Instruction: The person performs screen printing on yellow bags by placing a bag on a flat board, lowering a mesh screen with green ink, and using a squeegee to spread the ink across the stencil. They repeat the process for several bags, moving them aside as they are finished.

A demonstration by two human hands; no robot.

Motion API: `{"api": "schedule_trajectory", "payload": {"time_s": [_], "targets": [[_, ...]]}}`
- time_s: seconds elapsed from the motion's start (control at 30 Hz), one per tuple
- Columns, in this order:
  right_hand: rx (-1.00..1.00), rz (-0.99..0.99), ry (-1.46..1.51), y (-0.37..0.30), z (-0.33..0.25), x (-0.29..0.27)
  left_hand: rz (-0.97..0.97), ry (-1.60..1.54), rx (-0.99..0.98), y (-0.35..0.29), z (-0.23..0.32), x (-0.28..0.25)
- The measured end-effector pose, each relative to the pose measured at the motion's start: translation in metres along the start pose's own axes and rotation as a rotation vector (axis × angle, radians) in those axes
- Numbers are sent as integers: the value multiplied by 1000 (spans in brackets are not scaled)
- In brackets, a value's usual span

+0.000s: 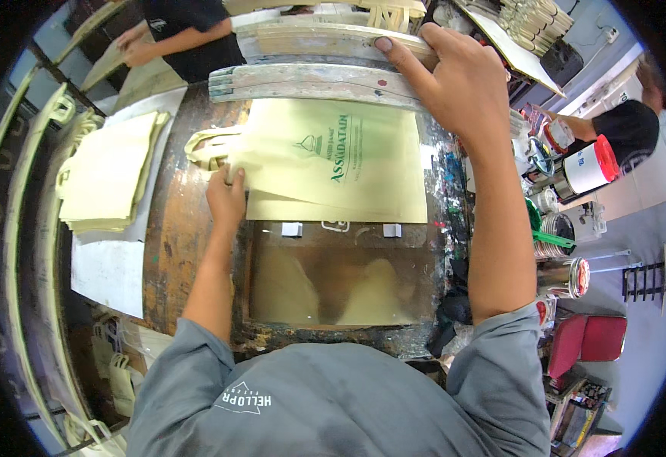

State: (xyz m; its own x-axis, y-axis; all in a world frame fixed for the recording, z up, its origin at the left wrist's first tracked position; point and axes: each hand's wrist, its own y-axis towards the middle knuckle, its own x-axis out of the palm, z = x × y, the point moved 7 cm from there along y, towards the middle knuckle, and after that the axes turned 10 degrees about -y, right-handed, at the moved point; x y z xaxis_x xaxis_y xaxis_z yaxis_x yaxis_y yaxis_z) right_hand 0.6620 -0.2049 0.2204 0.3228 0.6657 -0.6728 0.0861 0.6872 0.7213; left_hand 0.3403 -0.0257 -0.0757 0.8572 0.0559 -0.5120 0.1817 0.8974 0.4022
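A pale yellow tote bag (333,152) with a green print lies on the worktable, its handles (213,142) toward the left. My left hand (226,196) is closed on the bag's left edge, just below the handles. Beyond the bag, a paint-stained wooden screen-printing frame (318,82) is tilted up. My right hand (458,76) grips this frame's top right end, thumb on the wood. Nearer me, a smooth brown board (333,278) with two small white blocks (293,229) is set on the table, partly under the bag.
A stack of yellow bags (108,171) lies on a white sheet at the left, beside wooden racks (47,251). Paint cans (584,169) and a green-handled tool (550,232) crowd the right side. Two other people work nearby, one far left (192,34), one at right (626,129).
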Motion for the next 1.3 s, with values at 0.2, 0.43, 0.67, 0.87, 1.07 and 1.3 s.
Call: {"api": "schedule_trajectory", "payload": {"time_s": [0.2, 0.43, 0.67, 0.87, 1.07, 1.3], "targets": [[-15, 38, 30, 4, -2, -4, -92, -133, -32, 153, -82, -121], [35, -112, 18, 20, 12, 10, 322, 409, 34, 132, 7, -175], [79, -347, 99, 42, 18, 7, -795, 171, 651, -155, 136, 119], [63, -319, 70, 40, 18, 11, -746, 126, 561, -140, 146, 118], [-14, -207, 79, -4, 0, 9, -93, -881, -155, 7, 168, -29], [-75, -487, 115, -126, -26, 78, -326, -613, -215, -84, 79, -7]]}}
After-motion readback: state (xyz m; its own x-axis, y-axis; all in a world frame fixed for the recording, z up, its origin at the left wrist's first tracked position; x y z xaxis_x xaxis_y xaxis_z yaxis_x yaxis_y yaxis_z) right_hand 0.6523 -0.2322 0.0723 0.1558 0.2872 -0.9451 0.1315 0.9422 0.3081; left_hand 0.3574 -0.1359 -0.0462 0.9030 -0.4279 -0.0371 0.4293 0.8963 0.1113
